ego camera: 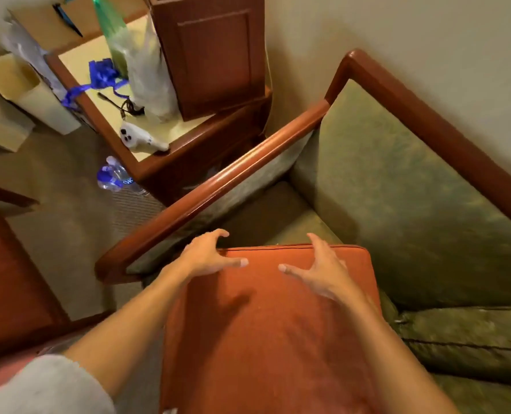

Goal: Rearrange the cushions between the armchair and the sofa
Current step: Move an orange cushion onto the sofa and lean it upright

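Both hands are lying spread on the far end of the orange cushion [272,324]: our left hand [209,255] is curling its fingers over the far left corner, and our right hand [325,267] is hooking its fingers over the far edge while the palm is pressing flat on top. Neither is clenched; we are gripping the rim loosely, thumbs pointing toward each other, probably so the cushion stays steady as we guide it onto the seat.

Under our palms the cushion is running back toward our body, its far edge hanging over the green seat [278,216] just beyond the fingertips. Whether it is already resting there, we cannot tell. Left of our left hand the wooden armrest [218,186] is bounding the seat, and beyond our right hand the green back cushion [412,204] is leaning against the frame, so the open spot ahead looks like the place we are aiming for. Further left, the bench [146,115] is carrying bags and a white controller [140,138].
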